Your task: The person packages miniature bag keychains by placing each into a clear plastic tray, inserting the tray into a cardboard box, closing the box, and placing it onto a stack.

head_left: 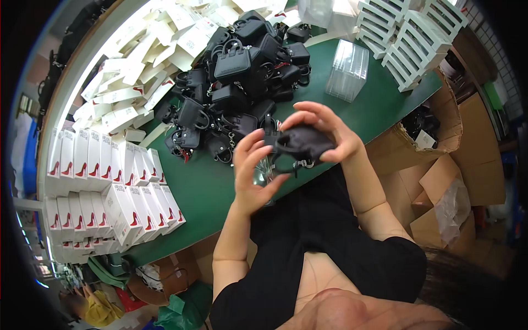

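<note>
– where do you have the small black bag?
– in front of my chest, raised over the near edge of the table. my right hand grips it between fingers and thumb.
– which way does it point?
– its long axis runs crosswise, the looped end toward my left hand, the other end in my right palm.
– and the left grip?
– fingers curve around the loop side, thumb apart below; from this angle i can't tell whether they pinch anything.
– what about the surface?
– i see a green tabletop with a heap of black bags beyond my hands, loose white cartons further left, rows of printed boxes nearer, and a clear plastic case beside white slatted racks at right.
– the room?
– an open cardboard box stands by the right edge; a person in yellow is far off, lower left.
</note>
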Demonstrator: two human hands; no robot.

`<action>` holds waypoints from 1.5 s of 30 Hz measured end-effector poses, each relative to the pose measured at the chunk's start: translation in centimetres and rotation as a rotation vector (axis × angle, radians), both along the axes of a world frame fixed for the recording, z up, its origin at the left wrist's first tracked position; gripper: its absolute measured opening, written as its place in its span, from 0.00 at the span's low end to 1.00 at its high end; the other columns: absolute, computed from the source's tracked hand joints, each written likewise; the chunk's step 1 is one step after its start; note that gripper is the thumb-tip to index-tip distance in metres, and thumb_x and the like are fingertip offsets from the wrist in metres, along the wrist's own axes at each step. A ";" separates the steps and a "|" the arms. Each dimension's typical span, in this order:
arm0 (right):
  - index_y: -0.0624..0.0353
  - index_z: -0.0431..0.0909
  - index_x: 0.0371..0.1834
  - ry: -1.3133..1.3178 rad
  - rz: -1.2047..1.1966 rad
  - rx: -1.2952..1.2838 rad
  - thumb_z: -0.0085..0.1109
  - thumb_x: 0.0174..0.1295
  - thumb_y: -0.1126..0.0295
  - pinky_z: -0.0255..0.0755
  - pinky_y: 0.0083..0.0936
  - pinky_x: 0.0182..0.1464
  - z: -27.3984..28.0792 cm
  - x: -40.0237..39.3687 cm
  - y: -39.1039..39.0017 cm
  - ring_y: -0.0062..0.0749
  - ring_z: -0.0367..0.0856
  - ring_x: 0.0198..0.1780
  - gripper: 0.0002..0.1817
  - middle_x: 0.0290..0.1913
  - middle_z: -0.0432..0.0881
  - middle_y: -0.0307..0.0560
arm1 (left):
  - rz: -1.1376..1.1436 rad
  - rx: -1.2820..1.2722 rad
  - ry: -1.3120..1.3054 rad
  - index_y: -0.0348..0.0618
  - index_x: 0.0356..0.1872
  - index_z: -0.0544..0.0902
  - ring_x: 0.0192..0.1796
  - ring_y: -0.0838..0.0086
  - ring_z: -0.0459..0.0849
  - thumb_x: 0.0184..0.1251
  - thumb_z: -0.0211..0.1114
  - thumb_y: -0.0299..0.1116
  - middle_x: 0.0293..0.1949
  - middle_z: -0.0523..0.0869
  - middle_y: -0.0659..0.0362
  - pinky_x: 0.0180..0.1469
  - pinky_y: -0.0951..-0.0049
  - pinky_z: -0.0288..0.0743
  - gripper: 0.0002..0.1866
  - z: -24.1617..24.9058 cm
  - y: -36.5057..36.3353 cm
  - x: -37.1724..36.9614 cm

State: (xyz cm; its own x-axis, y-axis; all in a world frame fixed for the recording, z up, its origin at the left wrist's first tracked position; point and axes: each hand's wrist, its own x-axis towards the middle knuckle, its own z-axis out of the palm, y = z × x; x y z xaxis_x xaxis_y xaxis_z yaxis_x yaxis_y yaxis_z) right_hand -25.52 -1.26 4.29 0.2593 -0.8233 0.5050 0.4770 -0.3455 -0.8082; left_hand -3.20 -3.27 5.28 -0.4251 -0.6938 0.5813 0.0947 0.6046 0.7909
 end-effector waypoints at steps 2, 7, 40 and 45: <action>0.56 0.51 0.74 -0.021 0.082 -0.020 0.72 0.39 0.64 0.66 0.43 0.61 0.3 0.4 -0.1 0.51 0.74 0.56 0.55 0.57 0.72 0.68 | -0.096 -0.051 0.050 0.42 0.56 0.73 0.61 0.56 0.72 0.48 0.72 0.23 0.62 0.69 0.46 0.58 0.65 0.73 0.30 0.3 0.0 -1.5; 0.56 0.44 0.77 -0.269 0.222 -0.118 0.74 0.38 0.63 0.67 0.43 0.62 -0.4 1.4 -0.5 0.52 0.74 0.57 0.61 0.59 0.72 0.67 | -0.176 -0.048 0.221 0.44 0.55 0.74 0.60 0.54 0.73 0.46 0.71 0.22 0.63 0.68 0.44 0.59 0.62 0.73 0.30 -0.6 1.0 -3.5; 0.54 0.48 0.76 -0.382 0.157 0.125 0.73 0.36 0.54 0.67 0.46 0.62 -1.8 1.3 -2.3 0.53 0.72 0.61 0.61 0.61 0.70 0.68 | -0.189 -0.154 0.176 0.46 0.48 0.72 0.65 0.50 0.71 0.46 0.70 0.22 0.61 0.75 0.48 0.67 0.51 0.63 0.24 -0.2 -0.1 -4.0; 0.54 0.48 0.76 -0.429 0.188 0.249 0.72 0.39 0.52 0.67 0.47 0.63 -2.3 3.0 -2.1 0.54 0.72 0.62 0.59 0.62 0.70 0.68 | -0.018 -0.100 0.162 0.46 0.49 0.71 0.63 0.50 0.72 0.51 0.70 0.23 0.60 0.75 0.46 0.65 0.51 0.66 0.24 -2.4 -0.3 -3.8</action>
